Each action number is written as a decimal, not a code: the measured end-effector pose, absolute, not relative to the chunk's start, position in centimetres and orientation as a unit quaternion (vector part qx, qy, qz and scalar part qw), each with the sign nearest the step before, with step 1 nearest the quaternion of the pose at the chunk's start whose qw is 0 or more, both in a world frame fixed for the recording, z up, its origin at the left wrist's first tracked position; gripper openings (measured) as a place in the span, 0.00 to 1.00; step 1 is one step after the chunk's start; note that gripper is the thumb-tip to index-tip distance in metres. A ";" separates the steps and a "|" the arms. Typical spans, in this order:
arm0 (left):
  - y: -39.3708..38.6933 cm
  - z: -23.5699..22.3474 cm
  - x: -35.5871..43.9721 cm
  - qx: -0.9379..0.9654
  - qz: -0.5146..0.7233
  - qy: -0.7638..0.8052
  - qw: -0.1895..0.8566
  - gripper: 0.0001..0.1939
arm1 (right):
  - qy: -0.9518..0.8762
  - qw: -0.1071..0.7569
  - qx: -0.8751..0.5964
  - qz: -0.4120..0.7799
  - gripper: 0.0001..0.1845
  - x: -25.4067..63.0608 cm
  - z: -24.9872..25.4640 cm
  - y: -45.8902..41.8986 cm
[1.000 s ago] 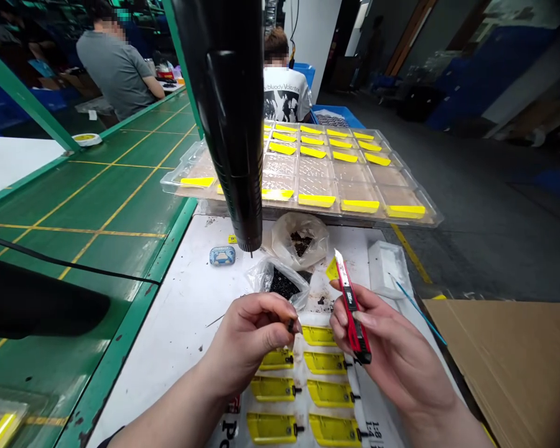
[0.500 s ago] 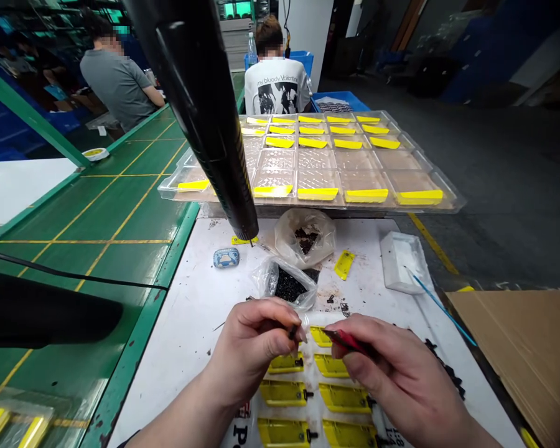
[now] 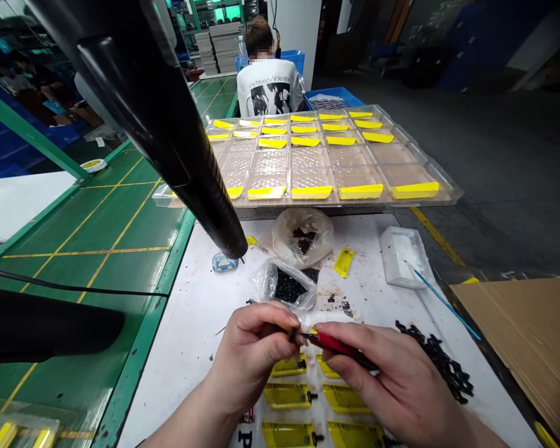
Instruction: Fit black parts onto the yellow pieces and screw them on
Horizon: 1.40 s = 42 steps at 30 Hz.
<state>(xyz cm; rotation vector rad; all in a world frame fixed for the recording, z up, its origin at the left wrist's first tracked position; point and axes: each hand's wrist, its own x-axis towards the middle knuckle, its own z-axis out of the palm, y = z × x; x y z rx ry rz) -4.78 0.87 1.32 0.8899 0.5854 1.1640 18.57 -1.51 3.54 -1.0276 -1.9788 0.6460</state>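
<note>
My left hand [image 3: 261, 348] pinches a small black part [image 3: 292, 335] between thumb and fingertips. Held in my right hand [image 3: 382, 367] is a slim red-and-black tool with a pointed tip [image 3: 338, 346]; the tip meets or nearly meets the black part, and its exact kind is hard to make out. Beneath both hands lie rows of yellow plastic pieces [image 3: 287, 396] on a white printed sheet, several with a small black part at one end. Just beyond my hands sits a clear bag of small black pieces [image 3: 292, 286].
An electric screwdriver [image 3: 205, 180] hangs at upper left. A clear compartment tray [image 3: 312, 177] holds yellow pieces. Nearby are another bag [image 3: 324, 239], a blue tin [image 3: 224, 263], a white box [image 3: 404, 258] with a blue stick, black parts [image 3: 436, 361] and cardboard [image 3: 527, 336]. A person [image 3: 268, 81] sits ahead.
The red tool has moved left, bringing its tip to the black part in my left hand. The camera view has shifted slightly, exposing more of the black pile at right.
</note>
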 end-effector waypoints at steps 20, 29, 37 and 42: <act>0.8 1.2 -4.8 0.364 0.500 0.293 0.729 0.09 | -0.771 0.390 -0.427 0.266 0.21 18.8 3.5 -1.6; 0.6 1.7 -4.2 0.336 0.499 0.306 0.738 0.08 | -0.737 0.378 -0.464 0.314 0.16 18.6 3.7 -1.3; 0.8 2.0 -3.5 0.300 0.507 0.359 0.723 0.08 | -0.760 0.396 -0.458 0.236 0.18 18.2 3.2 -1.4; 0.6 2.0 -3.4 0.297 0.505 0.367 0.722 0.08 | -0.773 0.389 -0.446 0.230 0.20 18.2 2.7 -1.5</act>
